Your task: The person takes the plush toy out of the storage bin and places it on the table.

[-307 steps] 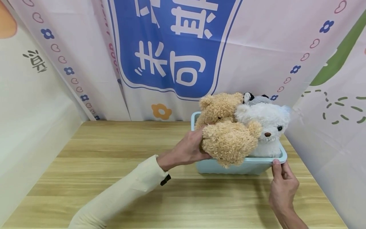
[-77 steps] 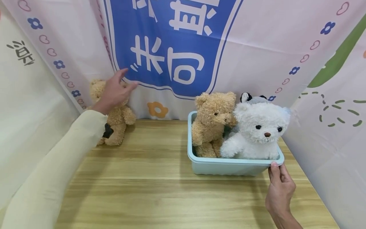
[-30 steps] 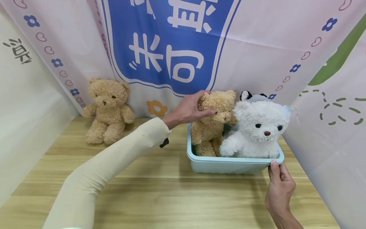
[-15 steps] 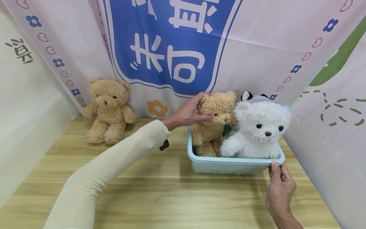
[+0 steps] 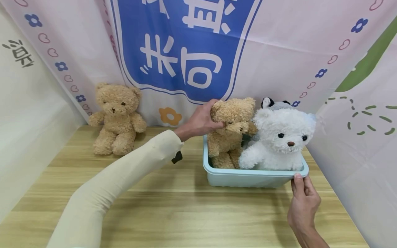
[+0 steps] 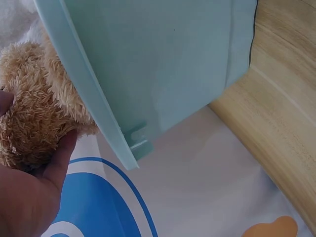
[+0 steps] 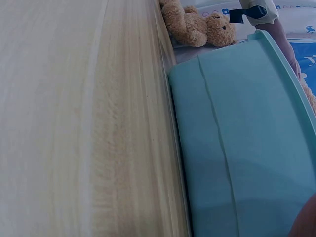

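On wood tbl [image 5: 186, 217], printed cloth [image 5: 279, 65] behind: L grip [image 5: 201, 120] clamped on bear [image 5: 227, 141], R grip [image 5: 305, 203] on tub [image 5: 245, 179].

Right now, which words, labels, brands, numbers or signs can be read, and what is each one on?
"未", sideways, on the blue panel.
"可", sideways, on the same panel.
Two more white characters higher up: cut off, unsure.
Dark writing on the left wall: too unclear to read.
Red marks in the cloth fold, perhaps letters: too hidden to read.
No text shows on the box or held bear.
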A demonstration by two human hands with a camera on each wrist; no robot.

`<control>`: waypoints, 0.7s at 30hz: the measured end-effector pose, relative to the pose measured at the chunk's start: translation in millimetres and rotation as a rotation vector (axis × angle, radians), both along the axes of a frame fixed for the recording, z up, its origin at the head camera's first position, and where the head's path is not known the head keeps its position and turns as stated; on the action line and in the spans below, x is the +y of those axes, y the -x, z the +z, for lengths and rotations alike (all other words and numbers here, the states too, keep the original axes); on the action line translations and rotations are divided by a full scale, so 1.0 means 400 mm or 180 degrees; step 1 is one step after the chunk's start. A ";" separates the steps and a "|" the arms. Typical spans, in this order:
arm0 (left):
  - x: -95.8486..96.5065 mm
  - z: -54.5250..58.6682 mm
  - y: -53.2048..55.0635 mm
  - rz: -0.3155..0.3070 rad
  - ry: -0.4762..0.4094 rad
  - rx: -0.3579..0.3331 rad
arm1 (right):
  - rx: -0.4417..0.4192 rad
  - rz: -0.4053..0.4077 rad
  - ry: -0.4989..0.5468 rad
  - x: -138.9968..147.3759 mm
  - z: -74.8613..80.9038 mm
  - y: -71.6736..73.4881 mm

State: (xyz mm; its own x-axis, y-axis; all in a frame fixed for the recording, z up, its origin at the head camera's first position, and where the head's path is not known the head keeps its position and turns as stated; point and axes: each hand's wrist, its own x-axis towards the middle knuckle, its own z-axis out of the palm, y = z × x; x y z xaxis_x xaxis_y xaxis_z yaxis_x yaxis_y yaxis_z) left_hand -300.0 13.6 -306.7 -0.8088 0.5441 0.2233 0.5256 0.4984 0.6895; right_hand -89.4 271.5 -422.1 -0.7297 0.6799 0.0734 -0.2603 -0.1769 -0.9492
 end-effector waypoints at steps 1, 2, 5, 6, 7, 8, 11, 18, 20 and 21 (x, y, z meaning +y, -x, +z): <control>0.000 0.000 0.000 0.0027 0.0021 0.0009 | 0.0011 -0.0003 0.0007 0.000 0.000 0.000; 0.000 0.001 -0.001 0.0041 0.0032 0.0019 | 0.0017 -0.0003 0.0008 0.000 -0.001 -0.001; 0.000 0.002 -0.001 0.0038 0.0014 0.0061 | 0.0054 -0.0001 0.0015 0.001 -0.001 -0.001; 0.000 0.002 -0.002 0.0039 -0.0003 0.0079 | 0.0066 0.0001 0.0019 0.001 -0.001 -0.002; -0.001 0.002 -0.003 0.0034 -0.0018 0.0095 | 0.0079 -0.0002 0.0022 0.001 -0.001 -0.002; -0.002 0.002 -0.004 0.0027 -0.0037 0.0110 | 0.0091 -0.0004 0.0028 0.001 -0.002 -0.002; -0.003 0.003 -0.006 0.0017 -0.0079 0.0182 | 0.0117 -0.0018 0.0036 0.001 -0.001 -0.003; -0.005 0.016 -0.012 -0.0096 -0.0227 0.0243 | 0.0132 -0.0008 0.0050 0.000 -0.002 -0.003; -0.007 0.022 -0.013 -0.0124 -0.0285 0.0235 | 0.0121 -0.0010 0.0046 0.000 -0.002 -0.002; -0.008 0.025 -0.013 -0.0137 -0.0314 0.0233 | 0.0122 -0.0007 0.0052 0.000 -0.002 -0.002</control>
